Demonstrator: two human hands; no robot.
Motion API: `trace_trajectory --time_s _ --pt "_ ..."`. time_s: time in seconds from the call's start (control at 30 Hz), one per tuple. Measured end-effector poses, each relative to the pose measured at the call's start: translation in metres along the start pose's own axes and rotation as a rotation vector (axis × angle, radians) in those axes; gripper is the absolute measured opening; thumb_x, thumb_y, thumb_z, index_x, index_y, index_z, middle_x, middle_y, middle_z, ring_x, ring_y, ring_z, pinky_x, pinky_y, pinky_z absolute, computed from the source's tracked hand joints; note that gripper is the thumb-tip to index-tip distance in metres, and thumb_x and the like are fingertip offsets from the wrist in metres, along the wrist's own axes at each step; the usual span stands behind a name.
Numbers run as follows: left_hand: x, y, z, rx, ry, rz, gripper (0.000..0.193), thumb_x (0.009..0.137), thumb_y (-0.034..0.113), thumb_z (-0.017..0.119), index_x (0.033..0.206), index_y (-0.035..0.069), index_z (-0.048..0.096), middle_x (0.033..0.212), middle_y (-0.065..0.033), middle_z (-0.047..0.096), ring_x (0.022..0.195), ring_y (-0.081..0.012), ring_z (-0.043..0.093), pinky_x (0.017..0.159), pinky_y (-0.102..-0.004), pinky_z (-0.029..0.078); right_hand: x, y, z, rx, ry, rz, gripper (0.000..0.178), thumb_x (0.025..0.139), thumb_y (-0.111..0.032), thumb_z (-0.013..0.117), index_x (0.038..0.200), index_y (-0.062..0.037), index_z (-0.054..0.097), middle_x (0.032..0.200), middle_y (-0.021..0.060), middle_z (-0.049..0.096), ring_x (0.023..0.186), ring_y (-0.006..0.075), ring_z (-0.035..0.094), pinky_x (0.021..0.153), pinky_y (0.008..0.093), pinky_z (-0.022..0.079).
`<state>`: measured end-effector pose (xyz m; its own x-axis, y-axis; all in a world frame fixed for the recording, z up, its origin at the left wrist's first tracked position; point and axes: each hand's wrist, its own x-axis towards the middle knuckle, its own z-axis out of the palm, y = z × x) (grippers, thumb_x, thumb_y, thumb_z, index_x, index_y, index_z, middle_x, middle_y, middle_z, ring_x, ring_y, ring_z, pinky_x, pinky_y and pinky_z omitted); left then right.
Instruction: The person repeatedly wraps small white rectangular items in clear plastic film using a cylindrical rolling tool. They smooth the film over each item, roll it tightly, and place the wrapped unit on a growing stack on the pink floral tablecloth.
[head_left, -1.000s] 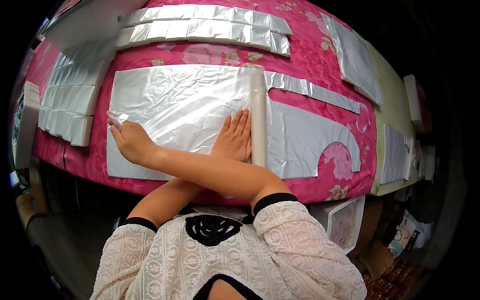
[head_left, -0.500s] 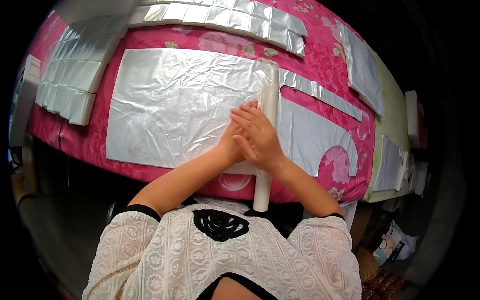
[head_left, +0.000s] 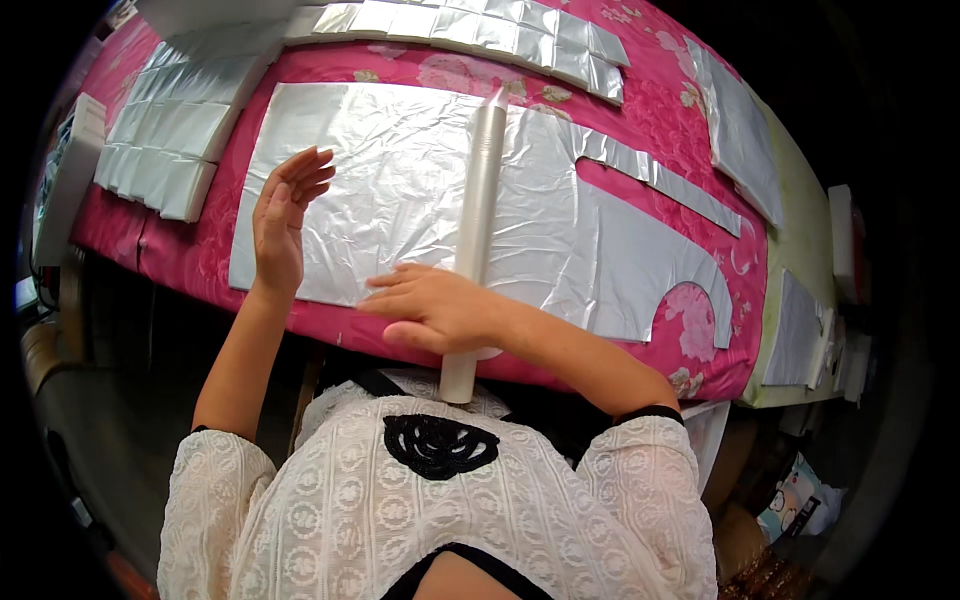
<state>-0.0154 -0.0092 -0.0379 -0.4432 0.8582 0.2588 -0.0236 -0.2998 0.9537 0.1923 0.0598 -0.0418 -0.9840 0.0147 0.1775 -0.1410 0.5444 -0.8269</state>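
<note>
Across the table lies a stack of shiny silver-white plastic bags [head_left: 360, 190], wrinkled and flat, with handle cutouts at its right end. A pale tube [head_left: 478, 220] with a glossy surface rests crosswise on it, its near end sticking out past the table edge. My left hand [head_left: 283, 220] is raised over the left part of the bags, fingers stretched out, thumb apart, holding nothing. Palm down, my right hand [head_left: 435, 308] reaches across the near part of the tube with its fingers spread to the left. Whether its palm touches the tube is hidden.
Folded white packs stand in rows at the left [head_left: 160, 135] and along the back [head_left: 470, 30]. A pink flowered cloth [head_left: 215, 265] covers the table. More flat silver bags [head_left: 735, 130] lie at the far right, beside a pale green surface [head_left: 805, 220].
My hands, pressed together over the tube before, have come apart. The left has swung up and left; the right has dropped nearer and left. The tube has shifted left over the bags.
</note>
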Motion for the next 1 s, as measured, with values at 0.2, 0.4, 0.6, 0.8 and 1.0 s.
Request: trace_trajectory --time_s 0.2,0.4,0.6,0.8,1.0 --pt "-0.083 0.016 -0.083 0.117 0.147 -0.170 0.051 0.094 0.038 0.032 0.123 -0.002 0.045 0.120 -0.0142 0.055 0.103 -0.0185 0.055 0.091 -0.0307 0.040 0.057 -0.015 -0.011 0.098 0.218 -0.230 0.033 0.085 -0.022 0.056 0.113 -0.0044 0.059 0.111 0.0134 0.060 0.106 0.0311 0.055 0.088 0.0403 0.044" --pt "-0.145 0.032 -0.094 0.180 0.233 -0.334 0.046 0.095 0.035 0.034 0.121 -0.001 0.047 0.117 -0.0118 0.056 0.099 -0.0157 0.056 0.087 -0.0284 0.041 0.065 0.053 -0.031 -0.634 0.043 -0.034 0.046 0.085 -0.032 0.054 0.126 -0.0108 0.048 0.135 0.0074 0.043 0.129 0.0273 0.032 0.107 0.0432 0.023" --pt "-0.143 0.037 -0.079 0.489 0.199 -0.398 0.046 0.088 0.023 0.049 0.127 0.000 0.040 0.112 -0.0099 0.050 0.098 -0.0176 0.051 0.088 -0.0306 0.041 0.171 0.067 0.008 -0.651 -0.027 -0.190 0.050 0.085 -0.040 0.050 0.126 -0.0108 0.050 0.135 0.0081 0.042 0.131 0.0278 0.029 0.109 0.0444 0.017" --pt "-0.133 0.032 -0.077 1.040 0.226 -0.523 0.076 0.065 0.017 0.076 0.128 0.000 0.035 0.107 -0.0171 0.048 0.098 -0.0324 0.051 0.086 -0.0360 0.043 0.243 0.052 0.069 -0.575 0.378 0.148 0.058 0.080 -0.021 0.050 0.133 0.0001 0.036 0.138 0.0206 0.033 0.132 0.0337 0.026 0.110 0.0454 0.013" --pt "-0.138 0.044 -0.084 -0.161 0.182 -0.781 0.062 0.072 0.013 0.073 0.125 -0.002 0.044 0.103 -0.0095 0.059 0.087 -0.0134 0.060 0.079 -0.0284 0.049 0.227 0.047 0.070 0.513 0.837 0.424 0.082 0.073 -0.009 0.058 0.138 0.0059 0.011 0.135 0.0286 0.026 0.130 0.0330 0.026 0.107 0.0445 0.022"
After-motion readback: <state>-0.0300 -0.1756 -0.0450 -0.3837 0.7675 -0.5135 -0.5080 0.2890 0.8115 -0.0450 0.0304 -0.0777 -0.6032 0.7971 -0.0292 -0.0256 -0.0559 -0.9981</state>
